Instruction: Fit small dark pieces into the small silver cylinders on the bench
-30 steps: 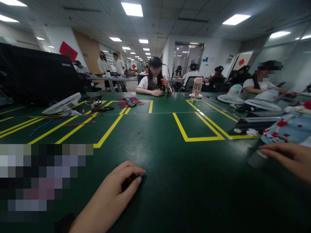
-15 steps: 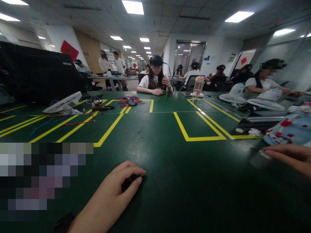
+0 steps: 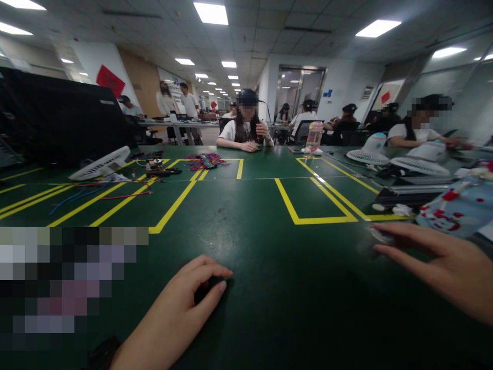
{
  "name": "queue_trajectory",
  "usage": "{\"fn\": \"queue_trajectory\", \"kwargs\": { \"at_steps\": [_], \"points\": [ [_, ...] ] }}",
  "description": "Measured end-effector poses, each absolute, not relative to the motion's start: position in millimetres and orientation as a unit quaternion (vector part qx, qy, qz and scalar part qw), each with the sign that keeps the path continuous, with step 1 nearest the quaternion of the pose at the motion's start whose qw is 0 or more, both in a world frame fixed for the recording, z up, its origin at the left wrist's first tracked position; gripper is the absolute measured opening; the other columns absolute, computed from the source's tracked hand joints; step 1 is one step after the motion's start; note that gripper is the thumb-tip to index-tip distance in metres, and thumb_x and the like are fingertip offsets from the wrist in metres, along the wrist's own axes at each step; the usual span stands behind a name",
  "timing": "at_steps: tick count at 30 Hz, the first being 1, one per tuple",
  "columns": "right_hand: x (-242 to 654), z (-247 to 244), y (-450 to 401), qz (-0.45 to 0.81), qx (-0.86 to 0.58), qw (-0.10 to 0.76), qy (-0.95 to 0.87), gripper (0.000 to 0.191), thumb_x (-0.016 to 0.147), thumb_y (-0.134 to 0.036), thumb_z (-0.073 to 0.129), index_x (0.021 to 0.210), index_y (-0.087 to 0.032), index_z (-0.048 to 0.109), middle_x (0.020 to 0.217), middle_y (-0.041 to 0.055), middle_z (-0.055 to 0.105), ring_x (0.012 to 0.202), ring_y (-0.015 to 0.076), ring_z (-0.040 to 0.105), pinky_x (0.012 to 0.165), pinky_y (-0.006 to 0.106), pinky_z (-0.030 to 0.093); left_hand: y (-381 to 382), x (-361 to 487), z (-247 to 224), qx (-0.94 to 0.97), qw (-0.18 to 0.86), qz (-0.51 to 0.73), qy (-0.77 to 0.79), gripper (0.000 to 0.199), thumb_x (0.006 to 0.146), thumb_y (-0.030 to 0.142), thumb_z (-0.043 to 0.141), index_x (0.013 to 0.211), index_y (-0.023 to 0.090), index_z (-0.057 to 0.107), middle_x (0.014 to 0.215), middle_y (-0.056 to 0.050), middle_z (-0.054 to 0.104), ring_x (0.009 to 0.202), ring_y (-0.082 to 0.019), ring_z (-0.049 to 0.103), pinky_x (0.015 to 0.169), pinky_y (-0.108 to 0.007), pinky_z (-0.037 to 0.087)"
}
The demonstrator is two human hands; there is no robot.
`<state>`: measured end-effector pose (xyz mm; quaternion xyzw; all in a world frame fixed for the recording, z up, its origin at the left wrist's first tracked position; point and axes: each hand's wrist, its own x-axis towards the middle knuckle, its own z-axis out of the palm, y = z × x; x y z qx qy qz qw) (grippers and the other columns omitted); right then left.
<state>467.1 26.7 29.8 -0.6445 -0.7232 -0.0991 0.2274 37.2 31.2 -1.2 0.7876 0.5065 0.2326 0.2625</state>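
Note:
My right hand [image 3: 435, 262] is at the right, its thumb and fingers around a small round grey object [image 3: 381, 235], which is blurred by motion and seems to be a short cylinder with a light rim. The object is just above the green table [image 3: 269, 303]. Near the middle of the near side, my left hand [image 3: 192, 293] rests on the table with its fingers bent and a gap between thumb and forefinger. Nothing shows in it.
Bundled coloured wires [image 3: 208, 161] lie at the far middle. A white fan [image 3: 100, 163] is on the left, a clear bottle [image 3: 314, 137] at the far edge. Dark metal profiles [image 3: 416, 190] and a blue patterned bag [image 3: 454, 205] stand right. A person [image 3: 246, 123] sits opposite.
My right hand has moved left, further into view, carrying the small grey object with it. My left hand has stayed in place.

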Motion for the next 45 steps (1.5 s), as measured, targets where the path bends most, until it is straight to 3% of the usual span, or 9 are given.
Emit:
{"fn": "queue_trajectory", "kwargs": {
  "at_steps": [3, 8, 14, 19, 24, 29, 33, 37, 45],
  "points": [
    [387, 37, 28, 0.009, -0.511, 0.251, -0.822, 0.04, 0.086, -0.043, 0.055, 0.123, -0.028, 0.056, 0.121, 0.003, 0.058, 0.108, 0.0173, 0.057, 0.093, 0.033, 0.049, 32, 36, -2, 0.792, 0.258, 0.229, 0.504, 0.019, 0.092, 0.025, 0.047, 0.104, 0.026, 0.062, 0.102, -0.002, 0.06, 0.091, -0.02, 0.061, 0.083, -0.035, 0.05],
    [298, 27, 32, 0.175, -0.398, 0.267, -0.86, 0.036, 0.086, -0.025, 0.055, 0.122, -0.026, 0.055, 0.12, 0.0014, 0.057, 0.109, 0.0108, 0.054, 0.096, 0.025, 0.046, 31, 34, 2, 0.802, 0.245, 0.212, 0.502, 0.021, 0.092, 0.027, 0.048, 0.108, 0.026, 0.062, 0.103, -0.003, 0.062, 0.092, -0.02, 0.061, 0.084, -0.034, 0.05],
    [289, 2, 36, 0.247, -0.438, 0.325, -0.801, 0.06, 0.077, -0.027, 0.066, 0.131, -0.025, 0.04, 0.118, 0.0028, 0.056, 0.105, 0.0128, 0.054, 0.095, 0.03, 0.046, 36, 67, 25, 0.825, 0.193, 0.273, 0.455, 0.022, 0.09, 0.028, 0.054, 0.111, 0.031, 0.061, 0.112, -0.001, 0.062, 0.105, -0.022, 0.056, 0.094, -0.037, 0.044],
    [289, 0, 37, 0.328, -0.431, 0.314, -0.78, 0.043, 0.078, -0.023, 0.064, 0.117, -0.021, 0.048, 0.11, 0.0032, 0.057, 0.097, 0.0125, 0.056, 0.085, 0.028, 0.047, 49, 100, 43, 0.833, 0.218, 0.296, 0.413, 0.013, 0.089, 0.022, 0.055, 0.087, 0.025, 0.068, 0.091, -0.001, 0.066, 0.086, -0.019, 0.06, 0.077, -0.031, 0.049],
    [287, 4, 38, 0.31, -0.43, 0.327, -0.782, 0.037, 0.074, -0.018, 0.062, 0.109, -0.019, 0.05, 0.102, 0.0028, 0.058, 0.089, 0.0118, 0.055, 0.08, 0.026, 0.045, 56, 88, 39, 0.804, 0.229, 0.323, 0.444, 0.012, 0.087, 0.024, 0.059, 0.083, 0.026, 0.07, 0.085, 0.001, 0.065, 0.082, -0.017, 0.061, 0.073, -0.028, 0.048],
    [283, 3, 36, 0.317, -0.434, 0.326, -0.777, 0.036, 0.071, -0.015, 0.059, 0.105, -0.019, 0.049, 0.093, -0.0002, 0.059, 0.08, 0.0094, 0.054, 0.07, 0.022, 0.043, 55, 83, 13, 0.817, 0.271, 0.241, 0.449, 0.013, 0.085, 0.018, 0.061, 0.083, 0.025, 0.072, 0.088, 0.001, 0.066, 0.087, -0.018, 0.062, 0.08, -0.031, 0.048],
    [292, 9, 36, 0.303, -0.446, 0.341, -0.77, 0.035, 0.072, -0.017, 0.06, 0.105, -0.019, 0.048, 0.094, 0.0004, 0.06, 0.082, 0.0097, 0.057, 0.073, 0.022, 0.047, 52, 85, 8, 0.824, 0.26, 0.235, 0.445, 0.016, 0.085, 0.021, 0.061, 0.096, 0.026, 0.071, 0.096, -0.001, 0.067, 0.094, -0.02, 0.061, 0.085, -0.035, 0.047],
    [361, 17, 40, 0.211, -0.542, 0.355, -0.732, 0.042, 0.075, -0.031, 0.065, 0.111, -0.02, 0.047, 0.105, 0.005, 0.061, 0.092, 0.015, 0.061, 0.082, 0.028, 0.051, 45, 65, 13, 0.815, 0.273, 0.248, 0.447, 0.023, 0.089, 0.023, 0.056, 0.11, 0.029, 0.064, 0.107, -0.002, 0.064, 0.096, -0.02, 0.061, 0.085, -0.033, 0.049],
    [532, -4, 42, 0.042, -0.772, 0.266, -0.576, 0.063, 0.068, -0.063, 0.063, 0.11, -0.017, 0.051, 0.099, 0.0162, 0.062, 0.076, 0.025, 0.063, 0.06, 0.035, 0.052, 38, 23, 2, 0.81, 0.277, 0.234, 0.462, 0.021, 0.091, 0.023, 0.052, 0.107, 0.029, 0.063, 0.108, -0.001, 0.062, 0.099, -0.019, 0.06, 0.088, -0.032, 0.049]
  ]
}}
